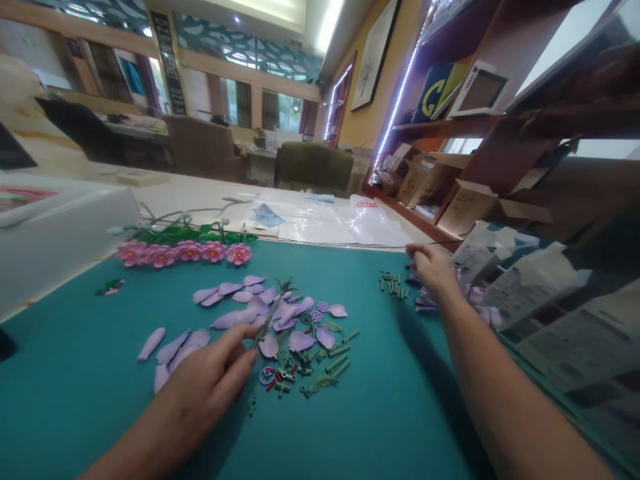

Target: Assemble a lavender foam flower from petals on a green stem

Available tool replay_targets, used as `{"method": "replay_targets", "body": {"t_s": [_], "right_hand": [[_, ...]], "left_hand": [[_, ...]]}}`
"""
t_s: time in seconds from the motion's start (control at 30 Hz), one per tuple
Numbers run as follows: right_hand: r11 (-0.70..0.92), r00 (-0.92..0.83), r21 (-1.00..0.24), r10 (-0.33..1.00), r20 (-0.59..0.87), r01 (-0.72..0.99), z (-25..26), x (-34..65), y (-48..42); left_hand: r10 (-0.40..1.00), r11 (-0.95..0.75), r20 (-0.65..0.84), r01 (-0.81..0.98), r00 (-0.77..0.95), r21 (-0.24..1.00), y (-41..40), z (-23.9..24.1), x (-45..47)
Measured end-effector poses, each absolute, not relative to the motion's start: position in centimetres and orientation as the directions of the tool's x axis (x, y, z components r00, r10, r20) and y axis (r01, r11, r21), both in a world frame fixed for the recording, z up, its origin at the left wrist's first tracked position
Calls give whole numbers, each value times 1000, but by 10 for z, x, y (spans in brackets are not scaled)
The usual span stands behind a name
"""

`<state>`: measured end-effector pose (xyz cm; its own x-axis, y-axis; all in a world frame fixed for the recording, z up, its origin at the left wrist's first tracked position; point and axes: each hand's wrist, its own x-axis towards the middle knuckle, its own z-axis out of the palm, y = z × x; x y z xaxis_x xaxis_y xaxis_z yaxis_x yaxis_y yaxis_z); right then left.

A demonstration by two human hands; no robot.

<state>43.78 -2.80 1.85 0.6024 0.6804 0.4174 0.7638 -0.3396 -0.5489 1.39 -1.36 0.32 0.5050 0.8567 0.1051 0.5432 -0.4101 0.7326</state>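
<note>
My left hand [215,373] pinches a green toy plant stem [271,315], held tilted, with spiky leaves at its top. Below and around it lie loose lilac petal pieces [301,341], purple wheel-shaped pieces [317,316], green rods [340,349] and small red and green connectors. At the mat's right side, my right hand [436,270] is raised with its fingers pressed together; whatever they hold is too small to tell. Just left of it is a small pile of short green tubes [394,287]. Purple flower pieces [426,300] lie beneath it, partly hidden.
A teal mat [370,413] covers the table. Assembled pink flowers [189,251] with green stems lie at the back left, beside a white box [70,233]. Opened paper-like bags [535,280] stand along the right edge. A clear plastic bag [367,220] lies behind the mat.
</note>
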Motion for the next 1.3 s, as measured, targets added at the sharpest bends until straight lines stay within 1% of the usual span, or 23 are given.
{"method": "replay_targets", "body": {"t_s": [0.07,0.1,0.13,0.17,0.23,0.33,0.43,0.53,0.63,0.7,0.87,0.97,1.13,1.23,1.3], "right_hand": [[-266,604,-617,666,438,741,30,422,-38],[-169,620,-717,657,429,676,34,410,-41],[-89,615,-787,679,401,611,36,395,-44],[-40,590,-826,719,367,563,37,379,-46],[4,506,-856,805,309,517,36,340,-50],[38,259,-859,946,196,511,32,279,-57],[62,60,-881,993,103,468,29,229,-62],[37,-14,-938,999,34,346,25,200,-61],[-73,-10,-976,997,-77,203,19,188,-56],[-124,22,-983,992,-122,139,13,185,-54],[-161,63,-987,985,-161,-6,2,182,-55],[-180,65,-982,981,-184,-65,0,181,-56],[-179,38,-982,983,-182,-59,3,182,-57],[-160,-4,-987,987,-160,11,11,192,-56],[-125,29,-990,992,-123,72,17,204,-57]], "left_hand": [[855,-382,83,513,512,769,-12,6,14],[849,-368,67,495,524,787,-11,7,14],[836,-357,47,476,547,804,-10,8,14],[833,-337,30,464,552,820,-9,10,14],[822,-293,-19,451,569,843,-9,13,15],[816,-236,-57,422,575,875,-12,15,15],[823,-237,-39,406,567,882,-15,15,16],[813,-285,3,393,582,874,-18,14,17],[806,-334,41,397,591,855,-20,14,17],[804,-352,49,408,593,842,-21,15,17],[794,-406,70,441,603,800,-24,12,18],[797,-438,92,466,597,769,-26,10,20],[793,-454,113,456,599,765,-29,9,22],[794,-423,99,428,600,799,-28,10,22],[805,-371,78,397,588,840,-25,11,21]]}}
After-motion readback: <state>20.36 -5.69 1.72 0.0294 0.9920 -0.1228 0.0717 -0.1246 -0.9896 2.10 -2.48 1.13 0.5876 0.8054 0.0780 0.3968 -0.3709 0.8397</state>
